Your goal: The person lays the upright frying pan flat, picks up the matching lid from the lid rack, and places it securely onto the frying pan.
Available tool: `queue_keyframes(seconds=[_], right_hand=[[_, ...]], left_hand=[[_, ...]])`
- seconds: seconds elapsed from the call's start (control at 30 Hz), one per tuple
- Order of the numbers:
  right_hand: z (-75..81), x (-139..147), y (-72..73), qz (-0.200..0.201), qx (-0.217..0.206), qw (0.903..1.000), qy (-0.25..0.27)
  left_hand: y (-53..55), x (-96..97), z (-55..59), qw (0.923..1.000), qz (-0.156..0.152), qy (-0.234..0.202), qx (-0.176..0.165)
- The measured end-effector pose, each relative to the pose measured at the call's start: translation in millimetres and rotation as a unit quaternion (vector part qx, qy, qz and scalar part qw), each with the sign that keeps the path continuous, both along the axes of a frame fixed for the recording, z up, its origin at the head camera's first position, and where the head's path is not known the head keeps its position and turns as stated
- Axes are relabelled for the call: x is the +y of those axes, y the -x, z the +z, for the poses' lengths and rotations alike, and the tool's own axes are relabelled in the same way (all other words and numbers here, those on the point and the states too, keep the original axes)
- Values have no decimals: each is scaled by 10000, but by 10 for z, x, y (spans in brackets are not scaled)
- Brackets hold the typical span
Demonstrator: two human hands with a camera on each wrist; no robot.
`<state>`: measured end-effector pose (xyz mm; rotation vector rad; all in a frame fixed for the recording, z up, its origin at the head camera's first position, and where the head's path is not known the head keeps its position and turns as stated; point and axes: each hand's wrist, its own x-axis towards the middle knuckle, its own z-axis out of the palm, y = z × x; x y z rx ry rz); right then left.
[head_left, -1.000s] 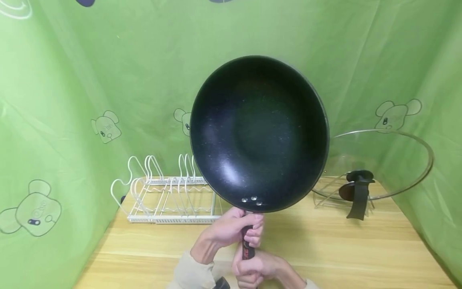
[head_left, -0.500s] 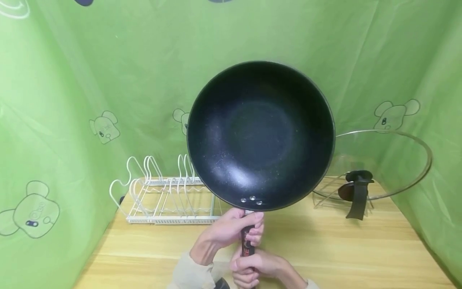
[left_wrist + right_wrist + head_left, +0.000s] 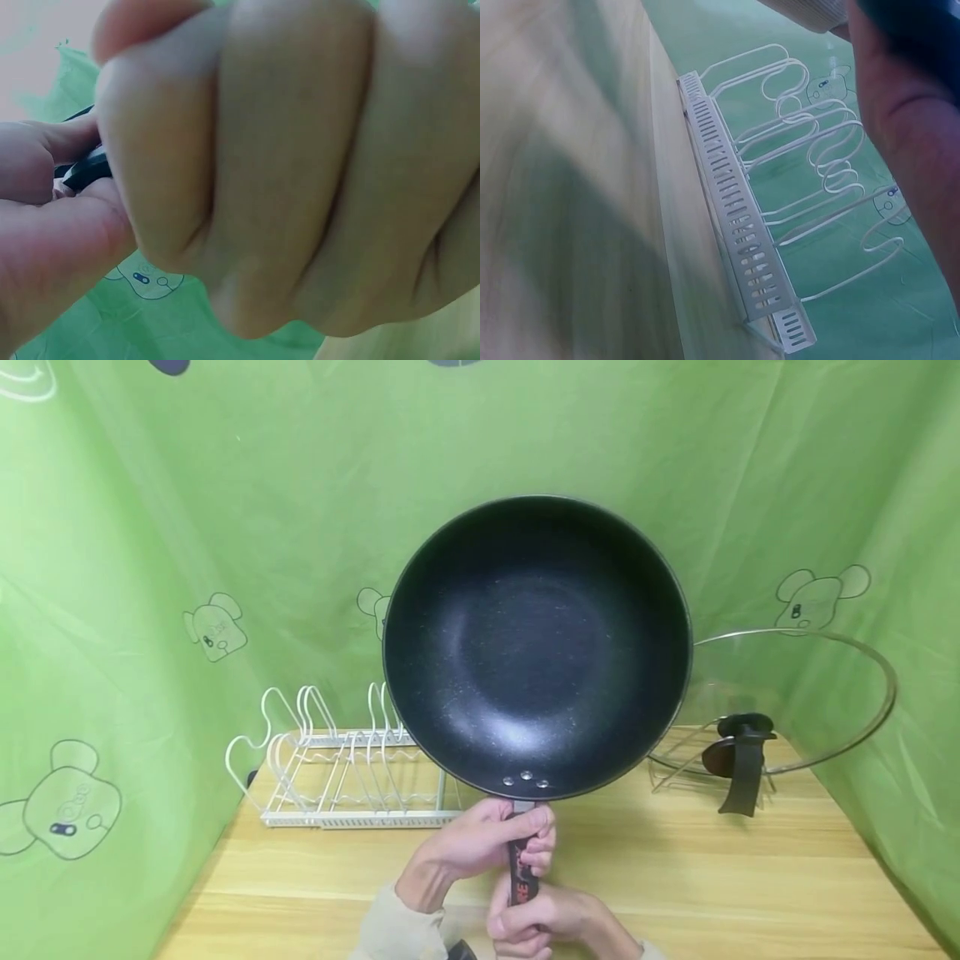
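Pan (image 3: 536, 643): held upright above both hands, its hollow side showing.
Left hand (image 3: 480, 839): clamped round the pan end of the handle (image 3: 522, 872), likely for control.
Right hand (image 3: 536, 920): clamped directly underneath, probably sharing the weight.
White rack (image 3: 363, 818): on the table (image 3: 720, 893), left of the hands.
Glass lid (image 3: 813, 693): right of them, tilted on edge.

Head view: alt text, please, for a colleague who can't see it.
A dark pan, its inside in full view, is held up over a wooden table by a two-handed grip on its handle, left hand above right hand. It partly hides a white wire rack on the left; a clear lid with a black knob is on the right.
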<state>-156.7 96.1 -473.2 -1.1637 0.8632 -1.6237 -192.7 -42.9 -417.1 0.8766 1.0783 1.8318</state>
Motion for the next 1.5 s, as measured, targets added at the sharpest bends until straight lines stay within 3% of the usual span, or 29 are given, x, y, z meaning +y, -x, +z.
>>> queue_keyframes(seconds=[0.4,0.67,0.87,1.1,1.5], right_hand=[[-34,3,33,-204,280,9994,-39],[-125,39,39,-76,-246,9997,25],[-110,51,25,-83,-340,9994,16],[-95,30,27,-16,-288,9996,75],[-79,49,33,-65,-196,9998,-56]], left_hand=[[2,-16,-12,10000,14,24,-36],[19,-20,-37,9996,183,-58,194],[19,-19,-22,9996,277,3,49],[17,-14,0,9997,203,67,-123],[19,-36,6,9998,29,-189,9]])
